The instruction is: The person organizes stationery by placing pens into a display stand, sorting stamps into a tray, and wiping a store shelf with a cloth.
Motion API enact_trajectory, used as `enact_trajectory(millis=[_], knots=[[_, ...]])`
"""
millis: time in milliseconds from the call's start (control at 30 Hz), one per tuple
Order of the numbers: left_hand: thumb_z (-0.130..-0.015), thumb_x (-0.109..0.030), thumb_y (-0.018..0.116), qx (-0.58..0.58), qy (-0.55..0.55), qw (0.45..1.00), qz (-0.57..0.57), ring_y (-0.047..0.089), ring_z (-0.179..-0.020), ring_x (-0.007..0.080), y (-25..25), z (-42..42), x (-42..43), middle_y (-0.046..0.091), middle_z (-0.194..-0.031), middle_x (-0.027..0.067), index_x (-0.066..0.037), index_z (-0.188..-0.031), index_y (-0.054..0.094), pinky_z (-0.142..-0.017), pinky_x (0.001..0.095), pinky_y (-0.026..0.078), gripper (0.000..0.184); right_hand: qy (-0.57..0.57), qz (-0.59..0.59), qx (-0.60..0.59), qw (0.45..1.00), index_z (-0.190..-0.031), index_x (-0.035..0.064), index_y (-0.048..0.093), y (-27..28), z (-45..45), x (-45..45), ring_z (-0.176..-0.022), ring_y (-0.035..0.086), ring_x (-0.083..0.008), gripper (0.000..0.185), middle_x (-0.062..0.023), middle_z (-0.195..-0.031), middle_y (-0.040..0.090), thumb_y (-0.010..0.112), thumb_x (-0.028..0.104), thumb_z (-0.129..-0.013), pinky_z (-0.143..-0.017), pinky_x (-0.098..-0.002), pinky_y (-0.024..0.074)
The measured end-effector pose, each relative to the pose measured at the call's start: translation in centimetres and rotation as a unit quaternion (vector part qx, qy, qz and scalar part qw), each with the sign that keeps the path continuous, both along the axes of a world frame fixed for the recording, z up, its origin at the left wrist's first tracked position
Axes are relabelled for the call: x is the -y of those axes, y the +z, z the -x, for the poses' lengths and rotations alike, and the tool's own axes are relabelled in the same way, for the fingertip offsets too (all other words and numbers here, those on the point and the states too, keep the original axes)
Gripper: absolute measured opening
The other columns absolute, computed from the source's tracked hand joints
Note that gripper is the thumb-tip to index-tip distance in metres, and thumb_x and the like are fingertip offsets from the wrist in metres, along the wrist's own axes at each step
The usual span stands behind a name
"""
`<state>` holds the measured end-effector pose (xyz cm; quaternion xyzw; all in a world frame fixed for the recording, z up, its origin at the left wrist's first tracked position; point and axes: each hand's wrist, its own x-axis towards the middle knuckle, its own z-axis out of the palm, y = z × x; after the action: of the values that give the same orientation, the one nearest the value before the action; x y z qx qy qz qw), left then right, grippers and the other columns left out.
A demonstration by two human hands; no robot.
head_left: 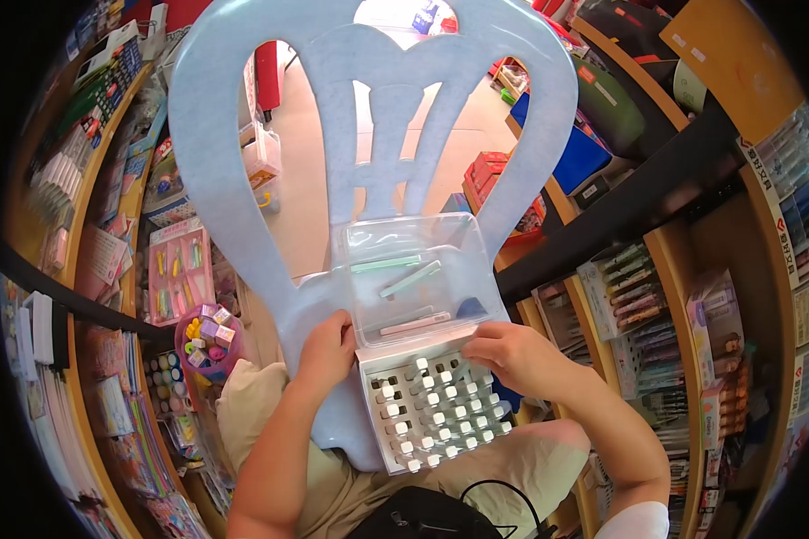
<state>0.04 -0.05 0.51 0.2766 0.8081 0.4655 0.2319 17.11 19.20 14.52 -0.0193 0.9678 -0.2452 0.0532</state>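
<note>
A white display box [375,406] rests on my lap and the chair's front edge, with rows of slim white-capped items [440,417] standing in its slots. Some slots show dark and unfilled, mostly at the left and back. Behind it on the chair seat is a clear plastic bin [413,235], with a few pale green and pink sticks showing in it. My left hand [329,352] is closed at the box's back left corner, beside the bin. Over the back right corner, my right hand [511,357] has its fingers pinched together; what they hold is hidden.
A light blue plastic chair [193,135] faces me. Shelves of stationery [638,278] close in on the right, and more shelves [108,395] stand on the left. A pink basket of small boxes [208,334] is beside my left knee. A black bag [413,516] lies on my lap.
</note>
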Motion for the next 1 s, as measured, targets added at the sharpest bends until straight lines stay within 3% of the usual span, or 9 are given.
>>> enact_trajectory(millis=[233,333,533,633,733,800,867,1000], knots=[[-0.086,-0.013,0.049,-0.014,-0.012,1.000,-0.010,0.059,-0.059,0.0319,-0.6,0.3,0.0,0.060,-0.066,0.0190,0.000,-0.088,0.057,-0.058,0.0390,0.045,0.016,0.054,-0.050,0.016,0.997,-0.095,0.0005,0.060,-0.9,-0.1,0.5,-0.085,0.058,-0.0308,0.017,-0.0126,-0.089,0.058,0.059,-0.001,-0.078,-0.073,-0.0369,0.0494],[-0.086,-0.014,0.049,-0.023,-0.014,1.000,-0.001,0.060,-0.061,0.0323,-0.5,0.3,0.1,0.060,-0.068,0.0196,0.000,-0.088,0.057,-0.059,0.0396,0.045,0.016,0.054,-0.018,0.023,0.998,-0.102,0.0004,0.059,-1.2,-0.5,1.4,-0.088,0.059,-0.0316,0.023,-0.0148,-0.091,0.061,0.057,0.000,-0.080,-0.074,-0.0378,0.0495],[-0.085,-0.013,0.050,-0.012,-0.009,1.000,0.000,0.060,-0.068,0.0370,-0.3,0.3,0.0,0.061,-0.072,0.0216,0.001,-0.089,0.057,-0.062,0.0414,0.046,0.016,-0.014,0.001,0.181,0.983,-0.112,0.0031,0.054,-0.2,0.2,1.9,-0.082,0.061,-0.0341,0.032,-0.0169,-0.089,0.063,0.060,0.009,-0.081,-0.072,-0.0399,0.0490],[-0.085,-0.013,0.051,-0.024,-0.006,1.000,0.000,0.060,-0.071,0.0388,-0.4,0.2,0.1,0.062,-0.075,0.0221,0.001,-0.089,0.057,-0.064,0.0419,0.046,0.016,-0.039,0.077,0.193,0.977,-0.112,0.0032,0.054,-1.3,0.5,1.3,-0.081,0.061,-0.0335,0.033,-0.0158,-0.090,0.064,0.062,0.012,-0.081,-0.071,-0.0398,0.0490],[-0.085,-0.014,0.052,-0.028,0.001,1.000,0.000,0.060,-0.075,0.0396,-0.8,0.1,0.1,0.062,-0.078,0.0220,0.000,-0.089,0.058,-0.066,0.0426,0.047,0.016,-0.004,0.060,0.155,0.986,-0.110,0.0018,0.054,0.0,1.2,0.7,-0.081,0.062,-0.0329,0.031,-0.0146,-0.088,0.065,0.062,0.011,-0.082,-0.071,-0.0387,0.0494],[-0.085,-0.014,0.052,-0.022,0.004,1.000,0.006,0.059,-0.077,0.0397,-0.8,0.0,0.1,0.062,-0.080,0.0219,0.000,-0.089,0.058,-0.068,0.0433,0.047,0.016,-0.062,0.110,0.079,0.989,-0.100,-0.0005,0.059,1.1,2.4,0.0,-0.079,0.064,-0.0279,0.019,-0.0140,-0.087,0.066,0.061,0.008,-0.083,-0.071,-0.0317,0.0496],[-0.085,-0.015,0.052,-0.015,0.000,1.000,0.017,0.059,-0.078,0.0396,-0.1,0.1,0.1,0.062,-0.082,0.0217,-0.001,-0.089,0.059,-0.069,0.0442,0.047,0.016,-0.165,0.182,0.084,0.966,-0.098,-0.0007,0.060,1.1,4.4,-0.7,-0.078,0.065,-0.0268,0.015,-0.0134,-0.087,0.066,0.058,0.006,-0.085,-0.070,-0.0299,0.0496],[-0.085,-0.015,0.052,-0.023,-0.007,1.000,0.020,0.059,-0.078,0.0395,-0.3,0.3,0.0,0.062,-0.082,0.0214,-0.001,-0.089,0.058,-0.069,0.0453,0.046,0.015,-0.118,0.069,0.112,0.984,-0.101,-0.0001,0.060,-4.6,8.3,-3.4,-0.084,0.063,-0.0297,0.020,-0.0151,-0.092,0.065,0.059,0.010,-0.084,-0.074,-0.0337,0.0487]])
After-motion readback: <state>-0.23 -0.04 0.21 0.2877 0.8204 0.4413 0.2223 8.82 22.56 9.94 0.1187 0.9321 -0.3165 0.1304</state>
